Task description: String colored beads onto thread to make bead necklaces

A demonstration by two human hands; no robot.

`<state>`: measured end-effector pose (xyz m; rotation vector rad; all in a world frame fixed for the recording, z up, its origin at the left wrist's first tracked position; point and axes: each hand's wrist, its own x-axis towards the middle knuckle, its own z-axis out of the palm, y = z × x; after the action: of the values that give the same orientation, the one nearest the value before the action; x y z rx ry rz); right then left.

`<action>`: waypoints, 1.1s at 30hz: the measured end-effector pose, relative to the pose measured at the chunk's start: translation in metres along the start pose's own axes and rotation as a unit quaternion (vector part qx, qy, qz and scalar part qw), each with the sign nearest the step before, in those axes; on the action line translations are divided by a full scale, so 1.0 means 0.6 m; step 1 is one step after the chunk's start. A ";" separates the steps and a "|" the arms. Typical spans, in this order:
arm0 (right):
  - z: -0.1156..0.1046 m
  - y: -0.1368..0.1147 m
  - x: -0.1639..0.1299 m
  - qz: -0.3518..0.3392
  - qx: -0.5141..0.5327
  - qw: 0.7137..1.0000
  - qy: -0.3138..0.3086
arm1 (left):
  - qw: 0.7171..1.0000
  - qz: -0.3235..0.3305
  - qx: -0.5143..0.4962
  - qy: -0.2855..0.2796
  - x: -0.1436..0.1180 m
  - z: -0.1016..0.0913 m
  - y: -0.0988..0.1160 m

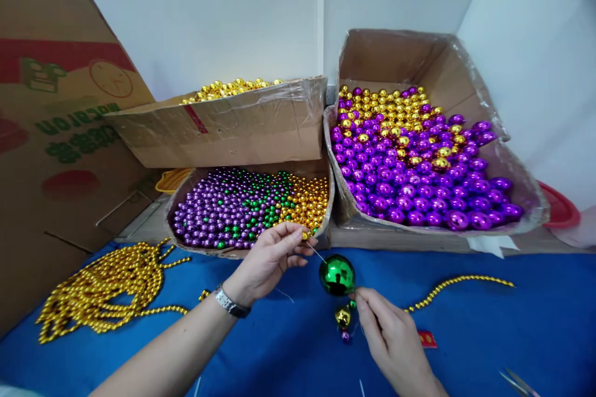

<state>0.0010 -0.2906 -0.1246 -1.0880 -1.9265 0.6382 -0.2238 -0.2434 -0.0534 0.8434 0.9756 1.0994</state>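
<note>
A large green ball (pixel 337 275) hangs on a thin thread (pixel 316 253) between the two hands, just above the fingertips of the right hand (pixel 393 344), which pinches the strand where a small gold bead (pixel 343 316) and a tiny purple one sit below the ball. The left hand (pixel 270 260) grips the thread's upper end (a needle, perhaps; too fine to tell) beside the box of small beads (pixel 246 208). To thread well, I judge the line should be kept taut and the ball slid down snug against the gold bead. Left of the left forearm lies a heap of gold bead chain (pixel 112 288) on blue cloth (pixel 512 335)
</note>
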 end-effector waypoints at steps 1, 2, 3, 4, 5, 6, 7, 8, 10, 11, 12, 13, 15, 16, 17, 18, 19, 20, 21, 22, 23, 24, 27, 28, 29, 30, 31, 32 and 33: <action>0.000 0.000 0.000 -0.001 -0.001 1.000 0.000 | 1.000 0.004 0.008 0.002 -0.001 0.001 0.000; 0.000 -0.001 0.000 -0.002 -0.003 1.000 0.000 | 1.000 0.010 0.015 0.005 -0.003 0.001 0.000; 0.000 -0.001 -0.001 -0.003 -0.006 1.000 -0.001 | 1.000 0.016 0.022 0.009 -0.003 0.001 -0.001; 0.001 0.000 -0.001 -0.004 -0.011 1.000 -0.001 | 0.999 0.021 0.025 0.013 -0.004 0.001 -0.002; 0.001 0.000 -0.002 -0.005 -0.015 1.000 0.001 | 0.999 0.023 0.025 0.015 -0.004 0.001 -0.002; 0.001 0.001 -0.003 -0.006 -0.018 1.000 0.004 | 0.999 0.022 0.022 0.015 -0.004 0.001 -0.003; 0.000 0.002 -0.004 -0.006 -0.020 1.000 0.006 | 1.000 0.018 0.018 0.014 -0.004 0.001 -0.005; 0.000 0.003 -0.005 -0.004 -0.020 1.000 0.007 | 1.000 0.013 0.014 0.011 -0.004 0.001 -0.006; -0.001 0.005 -0.006 0.000 -0.016 1.000 0.003 | 1.000 0.006 0.009 0.006 -0.003 0.001 -0.009; -0.001 0.006 -0.006 0.001 -0.014 1.000 -0.001 | 1.000 0.004 0.008 0.003 -0.003 0.002 -0.010; -0.002 0.007 -0.006 0.000 -0.014 1.000 -0.003 | 1.000 0.003 0.007 0.001 -0.002 0.002 -0.011; -0.002 0.008 -0.006 -0.002 -0.016 1.000 -0.003 | 1.000 0.003 0.008 0.001 -0.002 0.002 -0.012; -0.003 0.011 -0.007 -0.007 -0.024 1.000 -0.004 | 1.000 0.002 0.009 0.003 -0.001 0.004 -0.013; -0.004 0.012 -0.007 -0.008 -0.029 1.000 -0.004 | 1.000 -0.001 0.011 0.004 -0.001 0.005 -0.013; -0.004 0.014 -0.008 -0.008 -0.034 0.999 -0.006 | 1.000 -0.004 0.014 0.005 -0.001 0.006 -0.013; -0.004 0.015 -0.009 -0.007 -0.039 0.999 -0.007 | 1.000 -0.004 0.022 0.008 -0.002 0.009 -0.013; -0.004 0.018 -0.009 -0.007 -0.045 0.999 -0.007 | 0.999 0.002 0.038 0.014 -0.002 0.012 -0.013; -0.002 0.020 -0.010 -0.008 -0.052 0.999 -0.005 | 0.998 0.014 0.062 0.022 -0.003 0.016 -0.015; 0.001 0.024 -0.010 -0.007 -0.060 0.998 -0.002 | 0.995 0.029 0.091 0.030 -0.004 0.021 -0.017; 0.005 0.028 -0.010 -0.002 -0.069 0.998 -0.001 | 0.991 0.045 0.121 0.034 -0.004 0.025 -0.021; 0.011 0.033 -0.011 0.009 -0.079 0.997 0.000 | 0.987 0.058 0.149 0.033 -0.005 0.030 -0.027; 0.017 0.039 -0.011 0.021 -0.087 0.996 -0.002 | 0.982 0.065 0.172 0.031 -0.006 0.033 -0.034; 0.032 0.058 -0.012 0.041 -0.101 0.994 -0.020 | 0.968 0.069 0.238 0.035 -0.009 0.036 -0.059; 0.035 0.063 -0.012 0.035 -0.105 0.994 -0.024 | 0.959 0.081 0.267 0.043 -0.010 0.034 -0.065; 0.035 0.067 -0.011 0.028 -0.108 0.993 -0.028 | 0.948 0.099 0.299 0.049 -0.011 0.031 -0.070; 0.034 0.069 -0.009 0.023 -0.112 0.993 -0.030 | 0.935 0.119 0.329 0.052 -0.010 0.028 -0.072; 0.031 0.069 -0.005 0.020 -0.115 0.993 -0.030 | 0.923 0.139 0.355 0.054 -0.009 0.026 -0.073; 0.028 0.068 -0.001 0.020 -0.116 0.993 -0.029 | 0.912 0.157 0.375 0.056 -0.007 0.025 -0.071; 0.024 0.066 0.004 0.020 -0.114 0.993 -0.028 | 0.904 0.168 0.388 0.060 -0.003 0.026 -0.067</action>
<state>0.0063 -0.2693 -0.1605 -1.2655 -2.0682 0.4821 -0.1963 -0.2564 -0.0843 1.6549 1.4420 1.0537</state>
